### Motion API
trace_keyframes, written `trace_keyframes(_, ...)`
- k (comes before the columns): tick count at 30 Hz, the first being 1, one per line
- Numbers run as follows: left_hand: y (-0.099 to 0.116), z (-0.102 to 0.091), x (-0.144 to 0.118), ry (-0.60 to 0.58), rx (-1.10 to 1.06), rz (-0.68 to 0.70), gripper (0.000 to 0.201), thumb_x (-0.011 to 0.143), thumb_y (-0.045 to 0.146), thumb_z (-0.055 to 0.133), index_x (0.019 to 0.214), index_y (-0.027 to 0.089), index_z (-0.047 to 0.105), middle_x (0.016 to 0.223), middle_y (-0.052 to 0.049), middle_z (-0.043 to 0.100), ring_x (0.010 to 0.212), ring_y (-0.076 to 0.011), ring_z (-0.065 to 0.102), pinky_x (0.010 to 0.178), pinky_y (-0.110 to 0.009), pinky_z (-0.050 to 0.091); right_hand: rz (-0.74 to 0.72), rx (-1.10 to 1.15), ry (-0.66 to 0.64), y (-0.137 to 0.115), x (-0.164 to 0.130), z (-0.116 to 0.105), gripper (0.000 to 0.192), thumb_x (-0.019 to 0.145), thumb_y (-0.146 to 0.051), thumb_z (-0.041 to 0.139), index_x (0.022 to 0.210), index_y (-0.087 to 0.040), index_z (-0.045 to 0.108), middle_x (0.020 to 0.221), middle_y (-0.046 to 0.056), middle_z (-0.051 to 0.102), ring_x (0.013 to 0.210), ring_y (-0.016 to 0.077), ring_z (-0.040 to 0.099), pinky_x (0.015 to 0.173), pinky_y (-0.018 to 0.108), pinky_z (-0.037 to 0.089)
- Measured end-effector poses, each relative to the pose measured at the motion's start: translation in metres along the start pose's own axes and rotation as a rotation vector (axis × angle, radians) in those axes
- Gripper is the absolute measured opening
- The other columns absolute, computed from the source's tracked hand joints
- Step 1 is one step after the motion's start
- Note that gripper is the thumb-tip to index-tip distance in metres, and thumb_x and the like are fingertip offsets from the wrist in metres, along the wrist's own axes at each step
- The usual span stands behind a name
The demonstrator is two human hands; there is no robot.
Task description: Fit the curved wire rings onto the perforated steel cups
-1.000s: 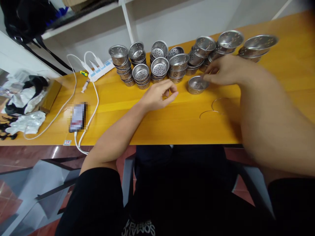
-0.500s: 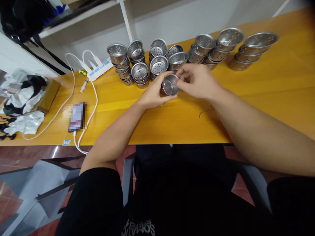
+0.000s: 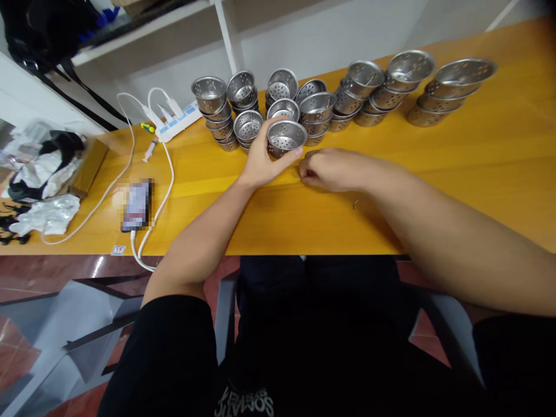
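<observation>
Here the glossy yellow wooden surface [image 3: 478,156] runs beside a white wall and shelf [image 3: 143,35], above red floor tiles. The left hand [image 3: 260,162] grips a perforated steel strainer cup [image 3: 285,137] just above the surface, and the right hand [image 3: 330,169] rests pinched beside it. The white sticker [image 3: 118,251] is unreadable.

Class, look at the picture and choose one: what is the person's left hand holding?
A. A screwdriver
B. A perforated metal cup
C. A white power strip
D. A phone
B: the left hand is wrapped around a perforated metal cup just in front of the stacks of similar cups, while the phone lies apart on the table.
</observation>
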State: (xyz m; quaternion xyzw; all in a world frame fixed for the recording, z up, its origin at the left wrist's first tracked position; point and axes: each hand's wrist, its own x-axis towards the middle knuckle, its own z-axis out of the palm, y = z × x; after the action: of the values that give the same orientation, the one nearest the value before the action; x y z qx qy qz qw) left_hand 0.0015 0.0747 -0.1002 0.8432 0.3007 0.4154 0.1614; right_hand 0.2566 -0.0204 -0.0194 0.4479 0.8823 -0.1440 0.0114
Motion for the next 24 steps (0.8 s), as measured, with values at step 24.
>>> trace_keyframes(24,-0.014,0.007,-0.002,0.052,0.003,0.077,0.114,0.113,0.099,0.056,0.200,0.040,0.010,0.187,-0.018,0.057,0.170,-0.0391,0.070,0.146,-0.063,0.059,0.056,-0.112,-0.054,-0.001,-0.017,-0.018,0.015,0.104,-0.023,0.083,0.095,-0.021,0.071,0.107,0.013,0.083,0.092,0.0292,0.073,0.079,0.040,0.043)
